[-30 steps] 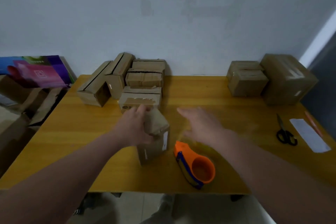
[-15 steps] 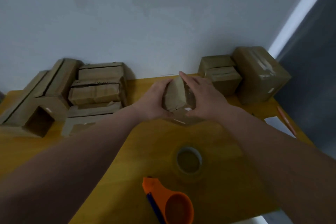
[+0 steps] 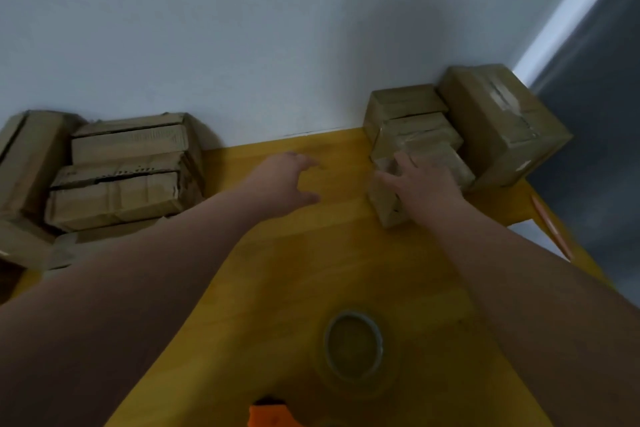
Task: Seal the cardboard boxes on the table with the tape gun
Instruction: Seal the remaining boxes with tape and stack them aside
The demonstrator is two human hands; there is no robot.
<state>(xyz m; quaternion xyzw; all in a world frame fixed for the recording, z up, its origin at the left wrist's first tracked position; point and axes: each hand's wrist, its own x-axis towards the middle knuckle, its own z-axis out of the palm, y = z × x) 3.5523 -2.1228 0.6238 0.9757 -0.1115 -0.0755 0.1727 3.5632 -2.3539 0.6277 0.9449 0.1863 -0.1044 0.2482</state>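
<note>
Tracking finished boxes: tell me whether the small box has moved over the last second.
Yes: the small box went rightward, from mid-table to the front of the sealed stack on the right.

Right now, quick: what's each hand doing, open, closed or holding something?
Left hand: open, above the table, holding nothing.
Right hand: grips the small cardboard box from above.
</note>
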